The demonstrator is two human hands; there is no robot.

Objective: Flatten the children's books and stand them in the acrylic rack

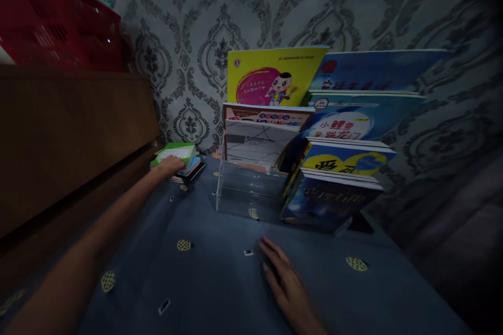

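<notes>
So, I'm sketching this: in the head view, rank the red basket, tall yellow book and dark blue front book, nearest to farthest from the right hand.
From the right hand:
1. Dark blue front book: just beyond, rightward.
2. Tall yellow book: higher, at the back.
3. Red basket: far upper left.

Your left hand (pixel 172 166) touches the far-left book stack (pixel 188 153), while your right hand (pixel 288 283) is nearer than the clear book rack (pixel 249 188).

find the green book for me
In the head view, the green book is left of the clear rack, on a small pile at the left hand.
</notes>
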